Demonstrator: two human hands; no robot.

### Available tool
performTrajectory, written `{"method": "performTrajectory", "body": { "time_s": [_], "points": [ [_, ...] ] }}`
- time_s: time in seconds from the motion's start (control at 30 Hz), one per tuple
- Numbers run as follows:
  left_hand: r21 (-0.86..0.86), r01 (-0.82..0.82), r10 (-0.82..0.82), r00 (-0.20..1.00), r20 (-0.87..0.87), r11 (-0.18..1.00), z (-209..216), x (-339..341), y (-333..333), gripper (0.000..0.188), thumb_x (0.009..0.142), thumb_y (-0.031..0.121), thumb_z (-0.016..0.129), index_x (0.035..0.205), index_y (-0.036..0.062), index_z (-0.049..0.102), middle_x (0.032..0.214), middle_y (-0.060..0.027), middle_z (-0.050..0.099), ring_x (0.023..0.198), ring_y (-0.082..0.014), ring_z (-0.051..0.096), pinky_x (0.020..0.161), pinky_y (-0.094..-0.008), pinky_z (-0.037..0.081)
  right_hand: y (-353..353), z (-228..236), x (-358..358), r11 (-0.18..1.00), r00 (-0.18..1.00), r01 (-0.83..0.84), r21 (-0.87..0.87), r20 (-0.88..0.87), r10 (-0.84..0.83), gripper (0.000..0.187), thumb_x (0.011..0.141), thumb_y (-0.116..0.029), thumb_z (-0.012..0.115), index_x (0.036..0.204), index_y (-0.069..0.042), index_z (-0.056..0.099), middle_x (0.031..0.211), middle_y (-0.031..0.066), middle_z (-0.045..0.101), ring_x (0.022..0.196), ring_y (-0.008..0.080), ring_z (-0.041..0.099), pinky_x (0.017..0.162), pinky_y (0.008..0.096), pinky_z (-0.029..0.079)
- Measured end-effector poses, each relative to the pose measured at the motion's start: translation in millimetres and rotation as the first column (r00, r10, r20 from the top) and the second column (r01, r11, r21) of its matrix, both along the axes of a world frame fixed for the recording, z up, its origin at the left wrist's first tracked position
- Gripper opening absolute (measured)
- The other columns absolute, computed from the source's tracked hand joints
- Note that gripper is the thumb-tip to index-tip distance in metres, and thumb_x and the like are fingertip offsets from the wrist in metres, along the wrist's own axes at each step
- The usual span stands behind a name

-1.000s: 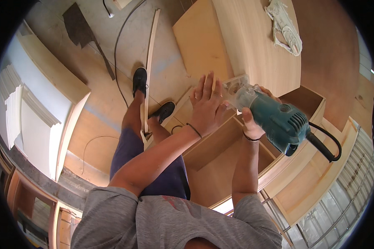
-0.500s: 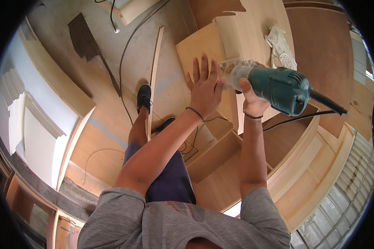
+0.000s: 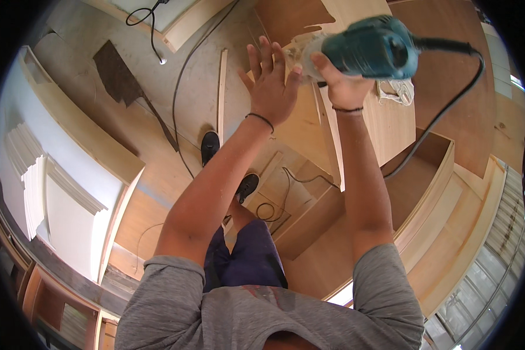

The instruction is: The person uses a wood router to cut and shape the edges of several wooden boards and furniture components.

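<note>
Teal power tool (image 3: 370, 51) shifted higher in view, rounded, translucent front guard (image 3: 310, 59), black cord (image 3: 446, 45), held in right hand (image 3: 349, 88), left hand (image 3: 272, 87) splayed wide beside the guard.

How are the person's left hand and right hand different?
The left hand has its fingers spread open, while the right hand grips the teal handheld router.
All the left hand's fingers can be seen; on the right hand, mostly just the thumb shows.
The left hand is up by the router's clear base, and the right hand is nearer its teal body.
Both wear a thin dark wristband.
</note>
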State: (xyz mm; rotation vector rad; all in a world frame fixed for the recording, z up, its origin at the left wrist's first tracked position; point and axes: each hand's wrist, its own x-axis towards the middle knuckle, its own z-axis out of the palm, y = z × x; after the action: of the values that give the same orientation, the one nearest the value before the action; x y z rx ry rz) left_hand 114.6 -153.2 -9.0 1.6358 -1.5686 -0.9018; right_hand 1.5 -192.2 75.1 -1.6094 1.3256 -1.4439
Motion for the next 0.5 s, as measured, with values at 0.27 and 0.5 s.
{"method": "performTrajectory", "body": {
  "time_s": [0.27, 0.5],
  "points": [
    [-0.064, -0.011, 0.014, 0.999, 0.049, 0.998, -3.2, 18.7, -40.9, 0.074, 0.097, 0.052, 0.028, 0.15, 0.0023, 0.018, 0.159, -0.0135, 0.005, 0.145, -0.0375, -0.002, 0.108, -0.0648, -0.005, -44.1, -7.8, 10.0, 0.998, 0.997, 0.026, -0.056, -0.072, -0.03, 0.038, 0.064, -0.011, 0.084, 0.094, 0.0, 0.063, 0.094, 0.0064, 0.067, 0.086, 0.0176, 0.065, 0.079, 0.0308, 0.052],
    [-0.127, -0.002, 0.012, 0.997, 0.082, 0.992, -17.4, 13.9, -50.4, 0.074, 0.097, 0.053, 0.028, 0.149, 0.0028, 0.019, 0.158, -0.0154, 0.008, 0.146, -0.0354, -0.001, 0.109, -0.065, -0.002, -82.7, -64.0, -37.8, 0.987, 0.983, -0.081, -0.137, -0.176, 0.056, 0.042, 0.068, -0.011, 0.081, 0.105, -0.001, 0.063, 0.096, 0.006, 0.068, 0.084, 0.0155, 0.065, 0.076, 0.0303, 0.053]
  ]
}}
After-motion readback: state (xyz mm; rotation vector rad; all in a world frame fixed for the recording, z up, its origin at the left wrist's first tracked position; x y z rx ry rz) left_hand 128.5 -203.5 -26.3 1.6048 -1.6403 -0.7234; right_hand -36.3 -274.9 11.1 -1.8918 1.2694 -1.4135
